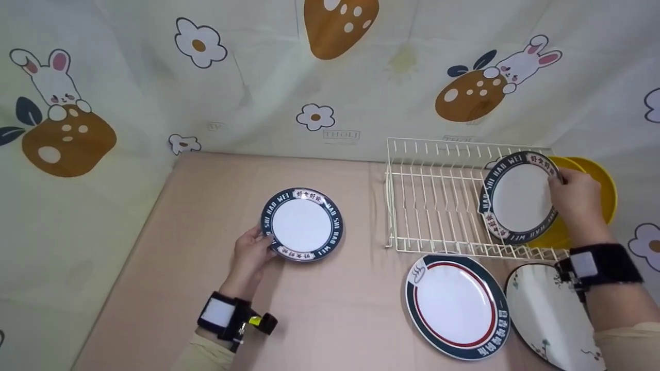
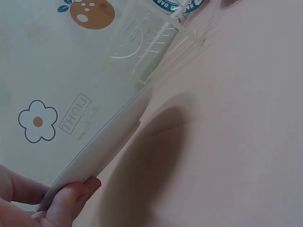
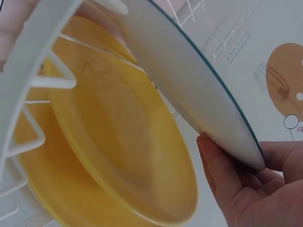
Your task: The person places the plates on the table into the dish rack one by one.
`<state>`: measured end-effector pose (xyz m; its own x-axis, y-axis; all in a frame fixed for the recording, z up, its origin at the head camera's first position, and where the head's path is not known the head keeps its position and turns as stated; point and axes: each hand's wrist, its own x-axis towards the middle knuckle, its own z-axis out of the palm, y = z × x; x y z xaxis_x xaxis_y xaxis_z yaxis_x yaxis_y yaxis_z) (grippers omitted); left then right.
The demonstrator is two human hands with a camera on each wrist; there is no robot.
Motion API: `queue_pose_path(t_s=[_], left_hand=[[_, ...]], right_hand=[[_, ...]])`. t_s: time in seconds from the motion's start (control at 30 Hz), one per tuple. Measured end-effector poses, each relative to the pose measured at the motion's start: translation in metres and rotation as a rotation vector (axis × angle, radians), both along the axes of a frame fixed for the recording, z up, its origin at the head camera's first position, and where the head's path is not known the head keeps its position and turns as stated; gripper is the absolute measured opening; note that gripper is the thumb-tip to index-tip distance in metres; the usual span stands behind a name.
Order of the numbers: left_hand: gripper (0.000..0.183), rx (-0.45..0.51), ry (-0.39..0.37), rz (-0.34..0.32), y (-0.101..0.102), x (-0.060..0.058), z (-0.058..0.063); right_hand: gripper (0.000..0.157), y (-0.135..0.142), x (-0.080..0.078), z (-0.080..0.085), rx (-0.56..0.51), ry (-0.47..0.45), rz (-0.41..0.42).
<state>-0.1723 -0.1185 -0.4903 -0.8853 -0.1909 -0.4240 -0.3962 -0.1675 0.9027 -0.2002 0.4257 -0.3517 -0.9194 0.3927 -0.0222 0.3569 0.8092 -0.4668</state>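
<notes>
My left hand (image 1: 251, 251) grips the lower left rim of a small round plate (image 1: 303, 224) with a dark lettered border, held above the table. In the left wrist view this plate shows nearly edge-on, its shadow beneath. A matching plate (image 1: 518, 198) is pinched at its right rim by my right hand (image 1: 581, 201), over the right part of a white wire dish rack (image 1: 391, 206). The right wrist view shows its pale underside tilted beside two yellow plates (image 3: 123, 123) standing in the rack. Whether its lower edge touches the wires I cannot tell.
In front of the rack lies a larger plate (image 1: 456, 304) with a dark green rim and red ring. Beside it, partly under my right forearm, is a white plate (image 1: 549, 314) with small plant designs. A patterned curtain (image 1: 258, 103) hangs behind the pinkish table (image 1: 196, 206).
</notes>
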Motion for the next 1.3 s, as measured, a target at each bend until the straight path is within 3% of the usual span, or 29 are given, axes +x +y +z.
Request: queue_pose_path(t_s=[0.2, 0.5, 0.77, 1.07, 1.3], left_hand=[[0.056, 0.012, -0.006, 0.000, -0.002, 0.003, -0.001], [0.056, 0.046, 0.005, 0.011, -0.004, 0.003, -0.001], [0.056, 0.030, -0.001, 0.022, -0.005, 0.002, -0.002], [0.055, 0.034, 0.010, 0.013, -0.003, 0.004, 0.001], [0.054, 0.038, 0.033, 0.005, -0.002, 0.007, 0.004]], right_hand=[[0.045, -0.001, -0.001, -0.004, 0.001, 0.007, -0.050], [0.049, -0.008, -0.005, -0.011, 0.201, 0.110, -0.027], [0.049, -0.011, -0.009, -0.012, 0.257, 0.161, 0.003], [0.048, -0.018, -0.002, -0.015, 0.295, 0.267, -0.019], [0.047, -0.040, 0.010, -0.017, 0.272, 0.327, 0.078]])
